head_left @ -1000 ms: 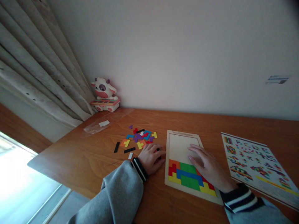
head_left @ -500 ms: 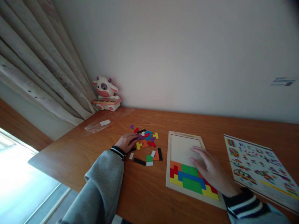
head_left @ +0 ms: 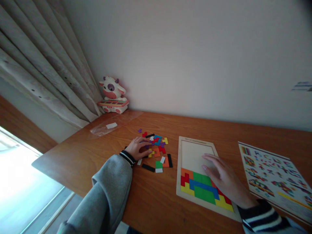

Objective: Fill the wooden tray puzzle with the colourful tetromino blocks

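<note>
Curving over the near left side of the loose puzzle pieces (head_left: 156, 152), the left hand (head_left: 138, 148) had its thumb and fingers spread apart; whether a fingertip touched any piece could not be told. Just beyond the fingers lay red, blue, yellow and purple shapes, some overlapping. Nearer the person, a green piece (head_left: 158, 164) met a white piece (head_left: 159, 170), with an upright-lying black bar (head_left: 170, 160) to the right and another black strip (head_left: 148, 167) to the left.

The right hand (head_left: 223, 177) was loosely spread too, thumb parted from the forefinger, above or on the wooden board (head_left: 207, 204); contact was unclear. That board's near half was filled with orange, red, yellow, green and blue shapes, while its far half showed pale bare wood. Beside it on the right lay a printed sheet (head_left: 273, 175).

Farther off, a clear plastic bag (head_left: 99, 130) lay on the table (head_left: 151, 201), and a cow toy (head_left: 114, 92) with a keyboard sat near the curtain (head_left: 48, 65).
</note>
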{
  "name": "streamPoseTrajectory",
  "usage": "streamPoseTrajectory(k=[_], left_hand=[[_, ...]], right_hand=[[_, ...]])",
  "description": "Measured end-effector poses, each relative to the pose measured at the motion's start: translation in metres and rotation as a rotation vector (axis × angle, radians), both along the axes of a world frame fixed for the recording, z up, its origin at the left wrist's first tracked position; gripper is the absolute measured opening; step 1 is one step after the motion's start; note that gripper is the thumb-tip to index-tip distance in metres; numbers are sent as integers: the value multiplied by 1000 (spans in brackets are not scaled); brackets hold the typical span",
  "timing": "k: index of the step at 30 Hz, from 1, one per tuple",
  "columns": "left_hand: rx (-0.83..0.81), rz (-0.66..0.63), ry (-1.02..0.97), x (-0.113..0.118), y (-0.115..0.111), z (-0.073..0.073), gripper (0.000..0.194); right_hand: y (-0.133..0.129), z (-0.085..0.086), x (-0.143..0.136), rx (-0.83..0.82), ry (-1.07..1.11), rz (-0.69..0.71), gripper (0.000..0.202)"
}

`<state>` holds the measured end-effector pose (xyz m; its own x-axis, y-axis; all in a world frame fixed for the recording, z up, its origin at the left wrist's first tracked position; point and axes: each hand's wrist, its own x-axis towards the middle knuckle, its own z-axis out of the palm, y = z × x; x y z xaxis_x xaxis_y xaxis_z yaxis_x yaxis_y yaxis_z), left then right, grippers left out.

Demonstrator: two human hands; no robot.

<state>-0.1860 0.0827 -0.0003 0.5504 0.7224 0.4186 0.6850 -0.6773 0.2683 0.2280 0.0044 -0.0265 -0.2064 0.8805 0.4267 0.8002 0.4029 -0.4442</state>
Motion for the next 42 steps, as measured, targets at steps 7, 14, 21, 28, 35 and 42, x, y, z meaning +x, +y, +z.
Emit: streamPoseTrajectory(k=[7, 14, 21, 28, 35, 42], left_hand=[[-18, -154, 9, 2, -6, 5, 54], [-49, -125, -13, 16, -8, -5, 47], [-48, -163, -12, 24, -9, -4, 38], [-50, -159, -46, 26, -11, -2, 34], [1, -173, -40, 19, -13, 5, 35], [-44, -135, -5, 5, -13, 7, 40]], right_hand=[[-1, -1, 1, -13, -22, 2, 39], [-1, 2, 0, -3, -21, 13, 37], [-2, 3, -1, -25, -12, 7, 36], [-2, 2, -1, -25, -8, 18, 36], [-2, 2, 0, -35, -23, 17, 37], [-2, 1, 0, -1, -41, 24, 36]])
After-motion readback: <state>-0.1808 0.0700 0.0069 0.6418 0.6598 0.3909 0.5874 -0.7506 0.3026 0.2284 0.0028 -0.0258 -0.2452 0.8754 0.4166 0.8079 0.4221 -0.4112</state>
